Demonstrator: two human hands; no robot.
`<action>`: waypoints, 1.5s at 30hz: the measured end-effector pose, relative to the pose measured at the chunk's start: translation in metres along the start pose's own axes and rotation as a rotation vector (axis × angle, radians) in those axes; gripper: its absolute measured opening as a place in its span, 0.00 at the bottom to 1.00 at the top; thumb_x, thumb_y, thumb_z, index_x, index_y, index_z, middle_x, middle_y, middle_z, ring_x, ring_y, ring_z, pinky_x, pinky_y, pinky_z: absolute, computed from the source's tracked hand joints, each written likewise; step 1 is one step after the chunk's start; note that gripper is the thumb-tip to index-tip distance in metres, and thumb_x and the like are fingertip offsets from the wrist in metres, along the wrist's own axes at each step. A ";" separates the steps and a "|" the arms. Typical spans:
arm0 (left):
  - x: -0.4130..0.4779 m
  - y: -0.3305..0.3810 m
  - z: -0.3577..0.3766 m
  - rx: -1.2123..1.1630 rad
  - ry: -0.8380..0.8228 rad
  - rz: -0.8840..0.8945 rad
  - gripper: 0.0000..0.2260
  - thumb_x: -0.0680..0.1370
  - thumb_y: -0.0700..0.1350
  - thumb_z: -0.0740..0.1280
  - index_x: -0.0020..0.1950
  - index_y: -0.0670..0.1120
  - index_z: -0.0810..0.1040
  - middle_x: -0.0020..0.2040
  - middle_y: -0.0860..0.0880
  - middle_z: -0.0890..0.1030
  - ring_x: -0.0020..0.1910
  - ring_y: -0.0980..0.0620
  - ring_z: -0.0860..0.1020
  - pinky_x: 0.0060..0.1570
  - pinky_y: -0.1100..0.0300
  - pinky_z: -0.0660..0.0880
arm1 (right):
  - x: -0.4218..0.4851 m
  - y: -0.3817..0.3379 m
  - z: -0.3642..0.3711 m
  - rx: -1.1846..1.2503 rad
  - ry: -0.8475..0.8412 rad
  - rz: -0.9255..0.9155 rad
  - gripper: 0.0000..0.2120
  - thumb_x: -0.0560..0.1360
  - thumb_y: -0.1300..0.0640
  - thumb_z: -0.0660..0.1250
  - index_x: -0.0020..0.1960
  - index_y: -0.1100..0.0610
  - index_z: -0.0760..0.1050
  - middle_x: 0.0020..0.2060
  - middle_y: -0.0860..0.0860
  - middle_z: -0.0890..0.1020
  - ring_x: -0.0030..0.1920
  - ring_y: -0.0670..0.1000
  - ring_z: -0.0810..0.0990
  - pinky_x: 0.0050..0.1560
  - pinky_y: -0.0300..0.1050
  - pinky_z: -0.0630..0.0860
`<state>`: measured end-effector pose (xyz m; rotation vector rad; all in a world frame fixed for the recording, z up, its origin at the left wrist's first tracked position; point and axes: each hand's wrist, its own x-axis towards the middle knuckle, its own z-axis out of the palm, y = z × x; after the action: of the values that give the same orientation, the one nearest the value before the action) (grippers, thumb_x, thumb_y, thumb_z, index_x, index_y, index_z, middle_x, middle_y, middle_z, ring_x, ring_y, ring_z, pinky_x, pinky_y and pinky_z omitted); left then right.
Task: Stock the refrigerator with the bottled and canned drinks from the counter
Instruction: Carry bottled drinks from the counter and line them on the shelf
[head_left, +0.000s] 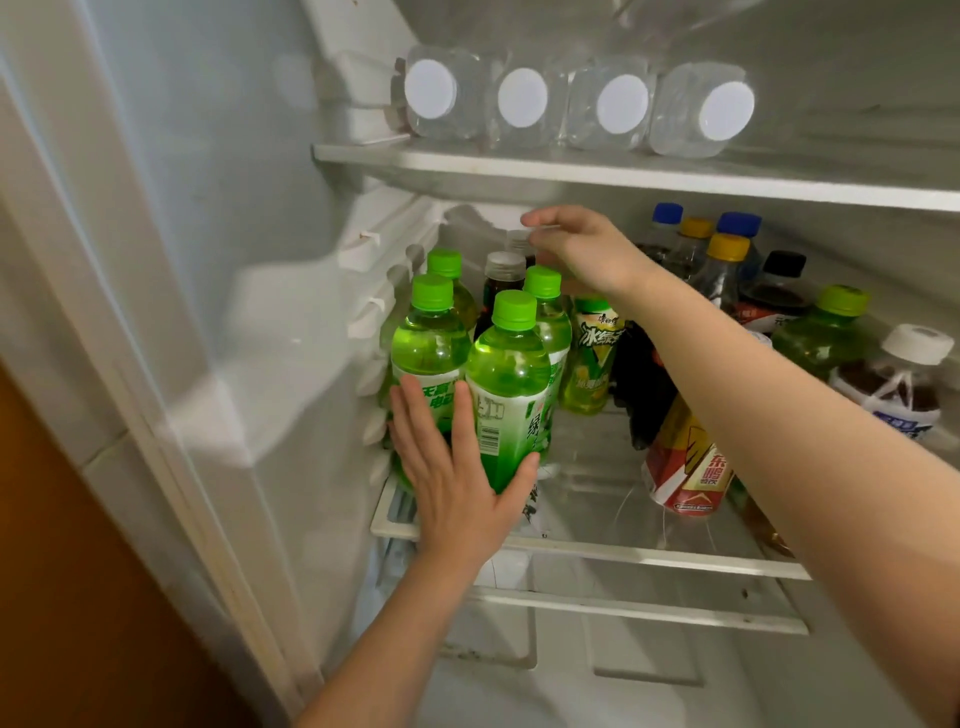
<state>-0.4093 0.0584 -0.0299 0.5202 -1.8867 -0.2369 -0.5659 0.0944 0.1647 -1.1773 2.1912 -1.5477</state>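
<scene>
The open refrigerator's middle shelf (649, 556) holds many drinks. At its left stand several green-capped bottles; the front two (511, 374) (428, 338) have my left hand (457, 483) pressed flat against their labels, thumb at the right one's side. Behind them stands a dark bottle with a grey cap (504, 275), and further back a second clear-capped bottle (517, 240). My right hand (582, 249) reaches in over the group and pinches that rear bottle's cap with its fingertips. A yellow-green tea bottle (595, 353) stands under my right wrist.
Several clear water bottles (524, 98) lie caps-forward on the upper shelf (623, 176). A red and yellow bottle (685, 478) leans under my right forearm. Blue- and yellow-capped bottles (727, 249), a green bottle (826, 338) and a white-capped one (904, 374) crowd the right side.
</scene>
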 end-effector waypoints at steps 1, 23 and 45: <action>0.000 0.000 0.000 0.002 -0.003 -0.006 0.42 0.71 0.64 0.64 0.76 0.49 0.47 0.76 0.36 0.46 0.76 0.38 0.45 0.74 0.43 0.46 | 0.005 -0.001 0.002 -0.019 -0.054 0.007 0.13 0.77 0.59 0.63 0.61 0.53 0.74 0.43 0.46 0.77 0.42 0.42 0.75 0.39 0.31 0.70; 0.000 -0.001 0.000 0.031 0.005 -0.009 0.42 0.70 0.63 0.65 0.76 0.48 0.50 0.76 0.37 0.47 0.76 0.39 0.45 0.74 0.46 0.45 | 0.018 -0.007 -0.015 -0.268 -0.003 -0.009 0.19 0.72 0.51 0.71 0.61 0.54 0.74 0.49 0.49 0.76 0.40 0.46 0.79 0.40 0.40 0.80; 0.000 -0.002 0.001 0.056 -0.002 -0.014 0.41 0.69 0.64 0.65 0.75 0.46 0.55 0.76 0.38 0.46 0.76 0.38 0.46 0.73 0.44 0.48 | -0.051 0.020 -0.060 -0.609 0.071 -0.142 0.21 0.74 0.47 0.68 0.60 0.60 0.75 0.51 0.53 0.79 0.45 0.53 0.81 0.37 0.46 0.82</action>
<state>-0.4097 0.0571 -0.0310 0.5713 -1.8969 -0.1944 -0.5766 0.1748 0.1596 -1.4770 2.7870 -0.9883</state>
